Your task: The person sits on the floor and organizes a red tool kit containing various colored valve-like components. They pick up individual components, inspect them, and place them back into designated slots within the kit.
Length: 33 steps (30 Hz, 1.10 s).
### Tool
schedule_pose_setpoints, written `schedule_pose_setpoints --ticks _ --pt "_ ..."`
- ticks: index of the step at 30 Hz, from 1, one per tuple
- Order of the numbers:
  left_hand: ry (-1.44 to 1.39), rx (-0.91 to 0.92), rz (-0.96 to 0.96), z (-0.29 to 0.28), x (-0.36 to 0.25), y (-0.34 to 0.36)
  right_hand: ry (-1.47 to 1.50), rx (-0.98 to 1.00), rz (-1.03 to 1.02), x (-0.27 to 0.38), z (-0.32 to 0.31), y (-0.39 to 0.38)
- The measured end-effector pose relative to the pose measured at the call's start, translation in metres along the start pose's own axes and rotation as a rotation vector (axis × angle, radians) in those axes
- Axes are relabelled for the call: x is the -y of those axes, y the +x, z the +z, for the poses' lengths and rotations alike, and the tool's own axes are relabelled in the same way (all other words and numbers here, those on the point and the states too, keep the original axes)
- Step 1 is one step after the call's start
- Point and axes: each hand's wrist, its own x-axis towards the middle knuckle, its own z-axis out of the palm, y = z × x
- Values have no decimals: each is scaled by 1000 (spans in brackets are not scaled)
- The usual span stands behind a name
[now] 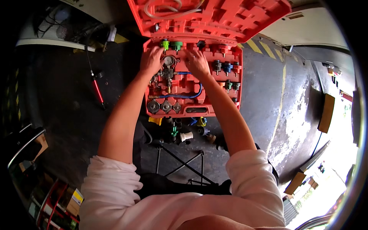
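Observation:
An open red plastic case (214, 107) holds a pressure gauge (169, 61) with a metal pump body, a blue hose (184, 96), metal caps (153, 106) and several coloured adapters (228, 68). My left hand (152, 60) is at the case's upper left, beside the gauge and just below a light green adapter (165, 45), fingers curved and apart. My right hand (198, 64) is over the upper middle, right of the gauge and below a darker green adapter (176, 45), fingers spread. I cannot tell whether either touches anything. Clear tubing (172, 10) lies in the lid.
Loose adapters and a white fitting (186, 135) are below the case, above a folding metal frame (184, 166). A red cylindrical tool (97, 91) with a cable stands at left. Cardboard pieces (327, 113) are at right; a cart with boxes (73, 203) is at lower left.

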Motion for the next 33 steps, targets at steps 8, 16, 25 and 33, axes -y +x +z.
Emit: schedule_pose_setpoints --ticks 8,16,25,33 --pt "-120 -54 100 -86 -73 -72 52 -95 -127 62 -139 -130" --pt "-310 -42 219 -213 -184 -147 40 -188 -198 141 -248 -230" --pt "-221 175 224 -246 -215 -218 240 -95 -126 173 -305 -312" --pt "-12 245 412 -206 -220 -203 150 -16 -189 161 -302 -280"
